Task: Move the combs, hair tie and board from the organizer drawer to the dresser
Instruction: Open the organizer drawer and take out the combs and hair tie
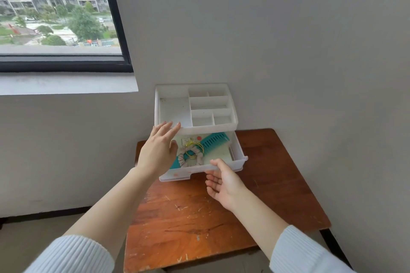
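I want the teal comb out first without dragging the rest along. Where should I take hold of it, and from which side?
Probably pinch the teal comb at its bare toothed half, coming down from above and the front. Its handle end lies under the hair tie, and the organizer's top tray overhangs the drawer behind.

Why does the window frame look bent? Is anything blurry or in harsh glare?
Head view: the wide-angle lens bows the window frame and sill; daylight is soft, no harsh glare; the drawer, left hand and right hand look sharp.
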A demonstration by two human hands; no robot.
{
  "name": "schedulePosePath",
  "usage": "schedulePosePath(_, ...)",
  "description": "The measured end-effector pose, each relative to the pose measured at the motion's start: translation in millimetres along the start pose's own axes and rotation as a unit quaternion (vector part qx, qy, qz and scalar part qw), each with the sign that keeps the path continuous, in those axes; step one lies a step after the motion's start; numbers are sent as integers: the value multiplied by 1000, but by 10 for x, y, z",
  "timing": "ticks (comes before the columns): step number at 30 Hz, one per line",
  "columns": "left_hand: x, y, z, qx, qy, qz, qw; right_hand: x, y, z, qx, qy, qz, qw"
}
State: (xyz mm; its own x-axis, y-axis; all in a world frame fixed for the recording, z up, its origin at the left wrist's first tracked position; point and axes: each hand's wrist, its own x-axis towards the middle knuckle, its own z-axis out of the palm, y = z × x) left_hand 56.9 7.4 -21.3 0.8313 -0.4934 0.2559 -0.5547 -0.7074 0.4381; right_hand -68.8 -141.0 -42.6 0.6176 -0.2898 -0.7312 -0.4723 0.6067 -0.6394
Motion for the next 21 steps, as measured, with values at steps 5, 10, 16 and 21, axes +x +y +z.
schedulePosePath(5, -11, 3, 6, 3, -2, 3, 1000, -64, 12, -25, -56, 6, -15, 998)
schedulePosePath(10, -28, -11, -18, 25, -19, 19, 999, -256, -186, -97, -284, -77, -46, 955)
schedulePosePath(16, -279, 52, -35, 8, 65, 30, 997, -167, -593, 200, -491, 20, -329, 806)
schedulePosePath(21, -322, 98, 2, 33, 1, -21, 999, 155, -516, 464, -602, 75, -282, 743)
